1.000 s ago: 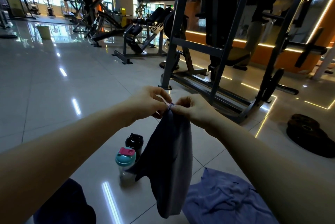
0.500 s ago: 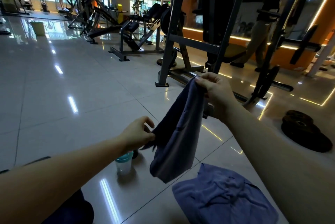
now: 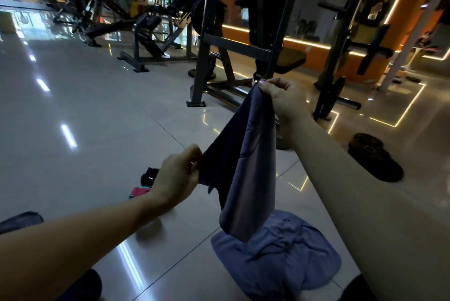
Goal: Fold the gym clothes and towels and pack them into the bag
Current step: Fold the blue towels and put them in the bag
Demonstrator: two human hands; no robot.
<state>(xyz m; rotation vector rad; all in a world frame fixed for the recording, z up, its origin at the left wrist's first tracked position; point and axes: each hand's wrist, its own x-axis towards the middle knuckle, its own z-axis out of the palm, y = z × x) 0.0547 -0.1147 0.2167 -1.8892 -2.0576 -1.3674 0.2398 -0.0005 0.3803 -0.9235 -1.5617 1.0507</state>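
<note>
A dark blue-grey garment hangs in the air in front of me. My right hand pinches its top corner, held high. Lower and to the left, my left hand pinches the garment's left edge. The cloth droops between the two hands, and its bottom end hangs just above a crumpled purple-blue towel lying on the floor tiles. No bag is in view.
A teal bottle with a pink lid and a black bottle stand on the floor behind my left wrist. A dark squat rack rises ahead. Weight plates lie at the right. Dark cloth shows at the left edge.
My hands were together at the garment's top a second ago. The right hand has lifted its corner up and right, while the left slid down to the left edge.
</note>
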